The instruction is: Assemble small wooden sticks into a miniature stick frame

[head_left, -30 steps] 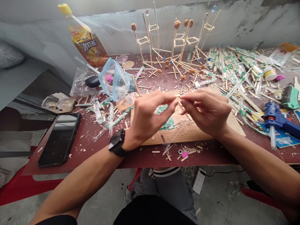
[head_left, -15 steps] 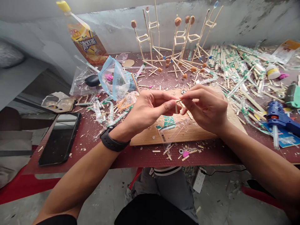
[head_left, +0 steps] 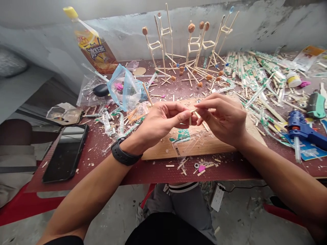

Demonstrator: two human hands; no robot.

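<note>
My left hand [head_left: 166, 120] and my right hand [head_left: 221, 117] meet above a wooden board [head_left: 158, 151]. Between their fingertips is a small piece of wooden stick [head_left: 193, 111], pinched from both sides. A short stick end points down beside my left thumb; whether it is joined to the other piece I cannot tell. Under the hands, a clear plastic wrapper with green print [head_left: 183, 135] lies on the board. A longer thin stick [head_left: 147, 93] stands up behind my left hand; its lower end is hidden.
Stick frames [head_left: 195, 44] with brown lumps stand at the back. Wrapped chopsticks [head_left: 245, 68] are heaped at right, near a blue glue gun [head_left: 304, 127]. A phone [head_left: 65, 153] lies at left, a tilted drink bottle [head_left: 93, 47] behind it. Wood scraps litter the dark red table [head_left: 153, 175].
The whole view has shifted slightly. Both hands keep nearly the same pinch on the stick, with only small finger movement.
</note>
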